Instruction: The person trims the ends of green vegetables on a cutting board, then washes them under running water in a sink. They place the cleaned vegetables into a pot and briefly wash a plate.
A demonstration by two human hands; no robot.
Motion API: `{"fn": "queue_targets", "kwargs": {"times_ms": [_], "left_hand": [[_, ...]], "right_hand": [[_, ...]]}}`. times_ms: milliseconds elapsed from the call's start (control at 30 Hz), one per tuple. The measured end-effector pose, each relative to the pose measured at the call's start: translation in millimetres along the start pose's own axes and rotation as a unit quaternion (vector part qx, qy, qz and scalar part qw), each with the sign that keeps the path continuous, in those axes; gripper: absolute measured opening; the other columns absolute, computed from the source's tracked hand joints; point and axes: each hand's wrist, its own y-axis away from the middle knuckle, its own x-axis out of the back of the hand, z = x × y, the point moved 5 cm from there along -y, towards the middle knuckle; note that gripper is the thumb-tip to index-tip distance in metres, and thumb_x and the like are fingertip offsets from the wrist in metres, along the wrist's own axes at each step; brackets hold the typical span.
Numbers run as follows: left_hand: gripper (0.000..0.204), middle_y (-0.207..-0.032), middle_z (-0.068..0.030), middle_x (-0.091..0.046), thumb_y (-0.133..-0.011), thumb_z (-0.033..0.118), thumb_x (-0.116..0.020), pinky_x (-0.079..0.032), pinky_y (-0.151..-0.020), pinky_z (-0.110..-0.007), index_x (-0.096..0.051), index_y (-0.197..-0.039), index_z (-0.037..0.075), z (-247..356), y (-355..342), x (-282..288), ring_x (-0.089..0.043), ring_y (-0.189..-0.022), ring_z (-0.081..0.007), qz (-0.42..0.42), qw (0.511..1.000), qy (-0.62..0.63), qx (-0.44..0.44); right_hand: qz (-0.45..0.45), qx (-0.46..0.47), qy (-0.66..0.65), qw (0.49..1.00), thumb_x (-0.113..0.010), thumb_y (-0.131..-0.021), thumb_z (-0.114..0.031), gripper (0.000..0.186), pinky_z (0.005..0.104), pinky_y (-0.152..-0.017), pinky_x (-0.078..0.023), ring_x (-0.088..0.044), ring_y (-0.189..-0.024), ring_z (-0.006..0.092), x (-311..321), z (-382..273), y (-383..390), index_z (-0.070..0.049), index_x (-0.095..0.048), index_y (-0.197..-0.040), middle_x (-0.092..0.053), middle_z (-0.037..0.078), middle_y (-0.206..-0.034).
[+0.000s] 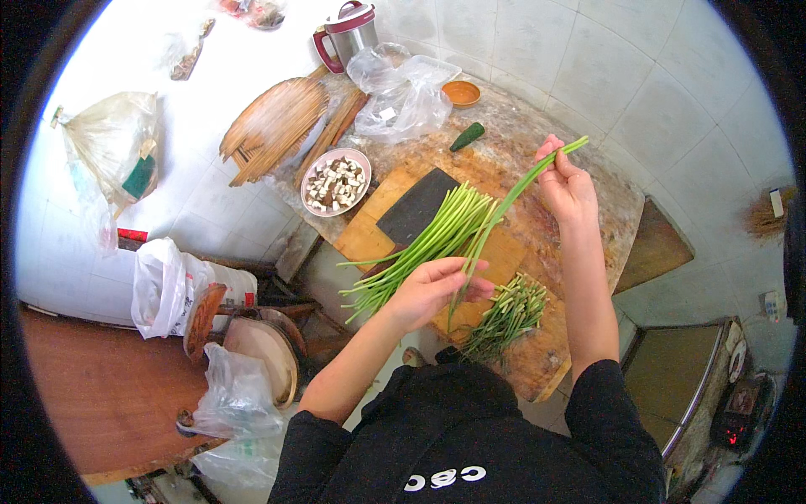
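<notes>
The right hand [571,191] held long, slender green stalks [514,196] by their upper end, and the half-curled left hand [435,291], whose grip was unclear, was at their lower part, over a yellowish wooden board [506,255] on a rough, stained table [609,220] beside a pale tiled wall [621,63].

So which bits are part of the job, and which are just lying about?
In the job, by the look of it:
- long green stems in the right hand; left hand near their lower part
- stem bundle
- pile of short pieces
- wooden board

Apparently lying about:
- dark green vegetable
- orange bowl
- red-and-silver jug
- clear plastic bag
</notes>
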Motion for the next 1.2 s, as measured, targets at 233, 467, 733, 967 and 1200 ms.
{"fn": "queue_targets", "kwargs": {"times_ms": [233, 467, 733, 967, 1200], "left_hand": [[0.021, -0.074, -0.0104, -0.057, -0.081, 0.009, -0.043, -0.043, -0.053, -0.028, -0.05, -0.097, -0.001, 1, 2, 4, -0.055, -0.062, -0.0176, 0.041, 0.999, 0.016, 0.023], [0.009, -0.056, -0.0016, -0.045, -0.08, 0.009, -0.042, -0.028, -0.036, -0.019, -0.05, -0.084, 0.004, -2, 6, 16, -0.039, -0.044, -0.0078, 0.164, 0.986, -0.009, 0.036], [0.019, -0.07, -0.0021, -0.043, -0.083, 0.014, -0.042, -0.03, -0.043, -0.02, -0.043, -0.099, 0.002, -10, 28, 24, -0.039, -0.058, -0.0099, 0.059, 0.996, 0.013, 0.063], [0.036, -0.082, -0.0056, -0.049, -0.086, 0.022, -0.036, -0.037, -0.055, -0.024, -0.04, -0.113, -0.002, -1, 28, 28, -0.044, -0.065, -0.0139, 0.05, 0.995, 0.074, 0.036], [0.032, -0.073, -0.0022, -0.046, -0.085, 0.017, -0.037, -0.033, -0.048, -0.021, -0.042, -0.11, -0.003, 10, 27, 17, -0.041, -0.055, -0.0097, 0.012, 0.993, 0.112, 0.027]], "right_hand": [[0.01, 0.05, 0.038, 0.998, -0.036, -0.083, 0.001, 0.025, 0.0365, -0.078, -0.043, -0.046, -0.088, 0.025, -9, -1, 5, 0.005, -0.035, -0.108, -0.044, 0.017, -0.103], [-0.061, 0.131, 0.153, 0.978, -0.036, -0.083, 0.002, 0.02, 0.0405, -0.083, -0.043, -0.046, -0.097, 0.0317, -13, -9, 1, 0.0, -0.034, -0.102, -0.044, 0.019, -0.102], [-0.027, 0.13, 0.07, 0.989, -0.036, -0.083, 0.002, 0.018, 0.0445, -0.085, -0.042, -0.044, -0.1, 0.0355, -14, -30, -5, 0.001, -0.032, -0.1, -0.042, 0.021, -0.104], [-0.048, 0.087, 0.107, 0.989, -0.037, -0.082, 0.002, 0.02, 0.0457, -0.089, -0.038, -0.042, -0.104, 0.0357, -13, -3, 0, 0.001, -0.031, -0.101, -0.041, 0.02, -0.106], [-0.055, 0.119, 0.187, 0.974, -0.036, -0.084, -0.001, 0.021, 0.046, -0.09, -0.037, -0.041, -0.106, 0.0336, -37, 25, 19, -0.001, -0.03, -0.104, -0.039, 0.019, -0.11]]}}
